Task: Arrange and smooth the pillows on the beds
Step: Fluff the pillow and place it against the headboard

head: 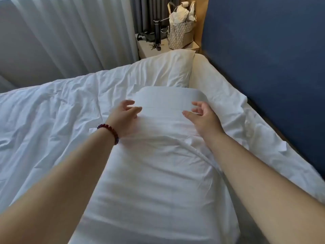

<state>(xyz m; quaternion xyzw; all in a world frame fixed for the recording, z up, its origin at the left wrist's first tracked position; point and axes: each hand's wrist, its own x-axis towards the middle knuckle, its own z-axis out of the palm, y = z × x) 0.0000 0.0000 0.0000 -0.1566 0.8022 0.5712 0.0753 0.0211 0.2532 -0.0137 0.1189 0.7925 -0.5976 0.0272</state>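
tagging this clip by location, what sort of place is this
Most likely a hotel bedroom: a bed in crumpled white linen with a long white pillow and a plump white pillow, a blue wall panel alongside, and a pale bedside table holding a patterned tote bag.

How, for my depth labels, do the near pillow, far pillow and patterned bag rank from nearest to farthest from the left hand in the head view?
1. Near pillow, directly beneath the left hand.
2. Far pillow, beyond it along the bed.
3. Patterned bag, on the nightstand past the bed.
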